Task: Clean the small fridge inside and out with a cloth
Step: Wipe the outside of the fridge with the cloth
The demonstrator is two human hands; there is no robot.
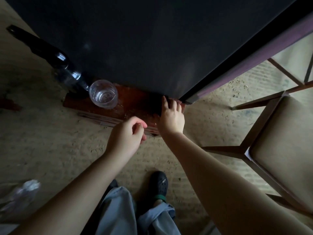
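The small black fridge [144,39] fills the view from 10 to 2 o'clock, standing on a reddish wooden stand [133,102]. The right hand [171,117] has its grip wide, spread fingertips touching the fridge's bottom front corner at its 12 o'clock. The left hand [126,138], at 8 o'clock of the right, has its grip loosely curled and holds nothing visible. A water glass [103,94] stands at 9 o'clock. The black clog [160,184] bears a small logo, unreadable.
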